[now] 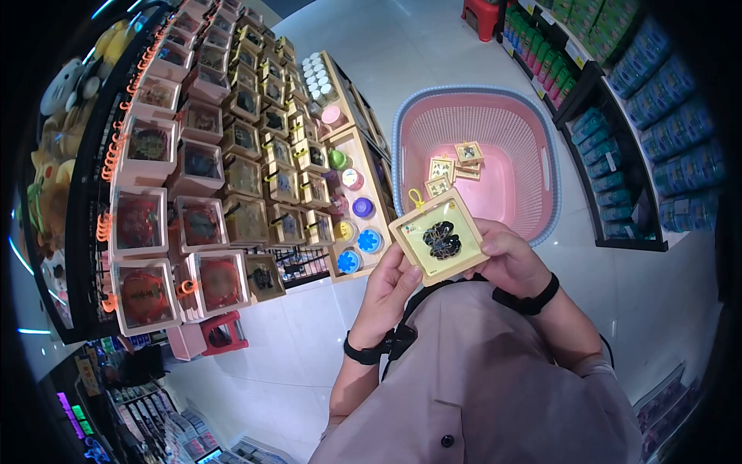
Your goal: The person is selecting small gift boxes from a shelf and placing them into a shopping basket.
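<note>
A square yellow package with a clear front, a dark beaded item inside and a yellow loop at its top corner is held between both hands. My left hand grips its lower left corner, thumb on the front. Closed on the right edge is my right hand, its thumb also at the front. Just beyond the package stands a pink basket with a blue rim, and several similar yellow packages lie on its bottom.
On the left a rack holds rows of hanging boxes. Beside it is a wooden tray with colourful lidded jars. Shelves of green and blue packs stand at the right. Red stools sit at the top and lower left.
</note>
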`<state>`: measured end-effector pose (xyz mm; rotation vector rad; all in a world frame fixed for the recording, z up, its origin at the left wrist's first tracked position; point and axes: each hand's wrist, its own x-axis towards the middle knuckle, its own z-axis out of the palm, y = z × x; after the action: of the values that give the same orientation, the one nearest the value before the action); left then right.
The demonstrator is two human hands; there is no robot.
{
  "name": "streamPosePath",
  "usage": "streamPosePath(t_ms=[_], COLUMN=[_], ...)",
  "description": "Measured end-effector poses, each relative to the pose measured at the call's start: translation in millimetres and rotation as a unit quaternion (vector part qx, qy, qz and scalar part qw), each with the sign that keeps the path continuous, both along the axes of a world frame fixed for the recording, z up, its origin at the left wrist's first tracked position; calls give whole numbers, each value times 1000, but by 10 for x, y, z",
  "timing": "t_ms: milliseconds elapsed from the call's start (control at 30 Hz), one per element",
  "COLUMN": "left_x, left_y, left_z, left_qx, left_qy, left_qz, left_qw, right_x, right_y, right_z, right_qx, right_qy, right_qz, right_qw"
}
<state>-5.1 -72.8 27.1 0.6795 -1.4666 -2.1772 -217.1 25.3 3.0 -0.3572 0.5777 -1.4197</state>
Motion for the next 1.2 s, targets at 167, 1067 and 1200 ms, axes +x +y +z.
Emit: streamPosePath(t_ms=[167, 1067, 1200], left_x=[-26, -128, -109], left_y=[-29, -39, -33], left_z=[-5, -37, -83], left_qx=[-5, -13, -15], left_qy=[-9, -42, -41], left_qz=[0, 15, 7], left_qw=[1000, 999, 999], right_x=[-43, -119, -126], right_y=[-4, -35, -37], right_z=[-44, -141, -145], right_qx=[-2, -1, 17], right_qy=[-6, -23, -20], right_qz=[-6, -18, -22], right_qw=[1000, 1000, 999])
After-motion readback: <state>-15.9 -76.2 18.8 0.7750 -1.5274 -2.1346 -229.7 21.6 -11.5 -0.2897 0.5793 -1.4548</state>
